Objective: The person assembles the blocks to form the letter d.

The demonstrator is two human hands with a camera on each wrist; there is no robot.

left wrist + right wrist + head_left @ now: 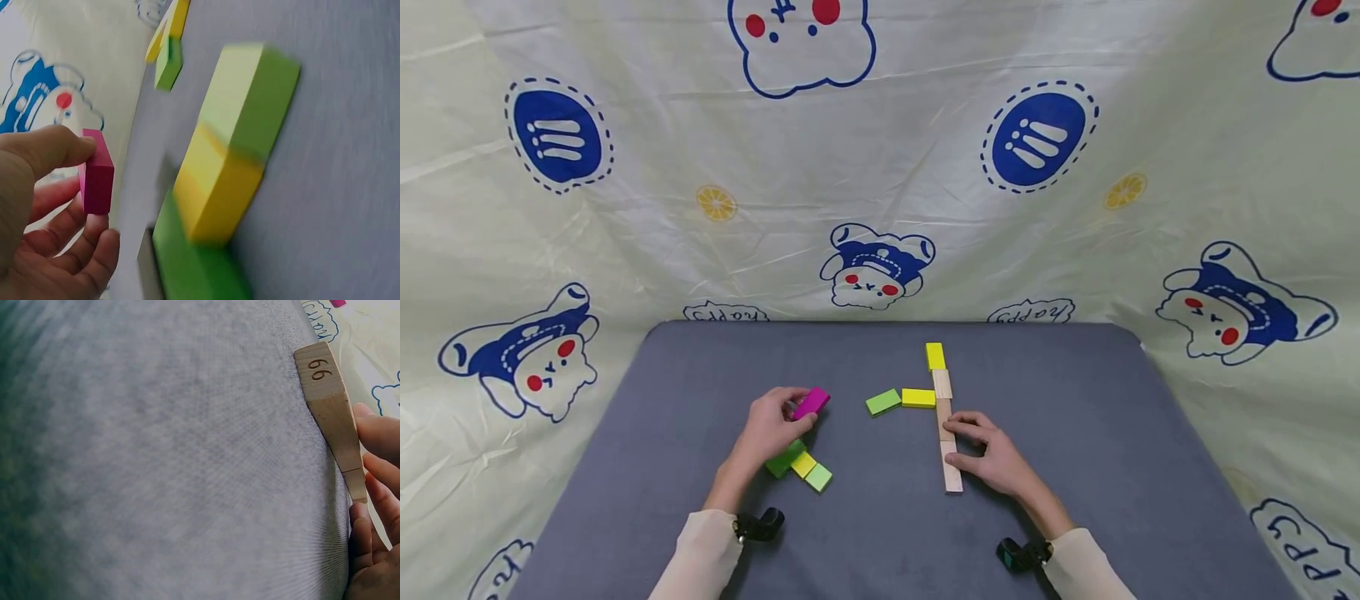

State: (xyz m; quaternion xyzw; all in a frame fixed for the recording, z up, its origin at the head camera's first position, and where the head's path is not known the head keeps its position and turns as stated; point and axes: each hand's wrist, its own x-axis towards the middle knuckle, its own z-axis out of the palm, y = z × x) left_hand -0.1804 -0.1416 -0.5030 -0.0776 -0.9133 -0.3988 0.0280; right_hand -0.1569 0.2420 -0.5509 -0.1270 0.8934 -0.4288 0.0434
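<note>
Between thumb and fingers, my left hand (772,427) pinches a magenta block (812,403), held tilted above the mat. Just below that hand lie a dark green block (194,265), a yellow block (219,187) and a light green block (250,100), end to end. My right hand (996,460) touches the right side of a row of plain wooden blocks (951,468) with thumb and fingertips. The nearest wooden block shows the number 66 (320,370) in the right wrist view. A yellow block (935,356) tops the row's far end.
From the row, a yellow block (918,398) and a green block (883,402) branch off leftward. A dark-sided piece (149,269) shows beside the dark green block. The grey mat (865,533) ends at a printed curtain (925,183) behind.
</note>
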